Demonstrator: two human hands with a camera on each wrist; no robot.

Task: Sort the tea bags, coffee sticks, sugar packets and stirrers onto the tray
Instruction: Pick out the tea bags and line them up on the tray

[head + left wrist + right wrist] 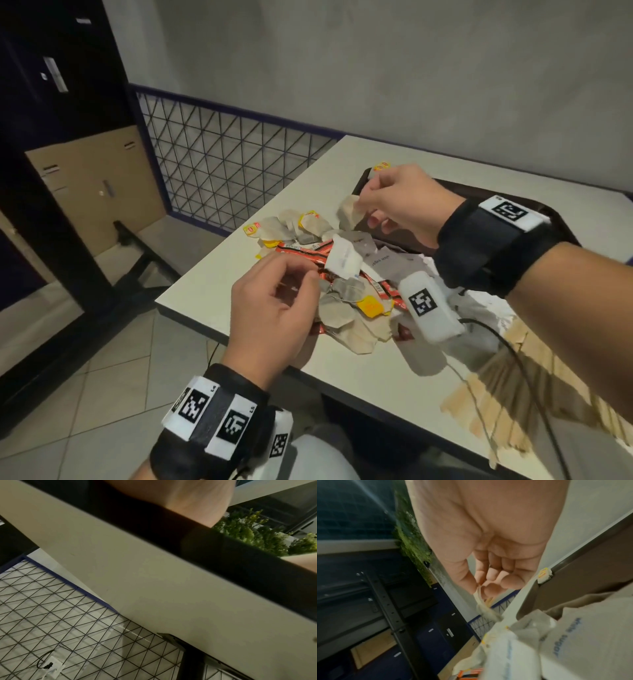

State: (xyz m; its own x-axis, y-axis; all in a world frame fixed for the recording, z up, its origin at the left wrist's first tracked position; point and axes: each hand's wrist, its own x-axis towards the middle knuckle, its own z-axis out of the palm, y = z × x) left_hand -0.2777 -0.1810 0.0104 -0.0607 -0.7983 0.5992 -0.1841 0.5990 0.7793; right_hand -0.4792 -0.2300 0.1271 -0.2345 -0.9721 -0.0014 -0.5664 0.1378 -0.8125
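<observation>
A mixed pile lies on the white table [212, 308]: beige tea bags [342, 315] with yellow tags, red coffee sticks [308, 253] and white sugar packets [342, 257]. Wooden stirrers [513, 387] are heaped at the near right. The dark brown tray [513, 195] sits at the back right. My right hand [363, 202] pinches a tea bag [349, 212] between thumb and forefinger, lifted above the tray's left end [573, 588]; the right wrist view shows the same tea bag [481, 601]. My left hand [305, 291] hovers over the pile's near side, fingers loosely curled, nothing plainly held.
A yellow tea bag tag [382, 167] sits at the tray's far left corner. A cable [507, 346] runs across the stirrers. A wire mesh fence [222, 164] stands beyond the table's left edge. Cardboard [96, 185] leans on the floor at left.
</observation>
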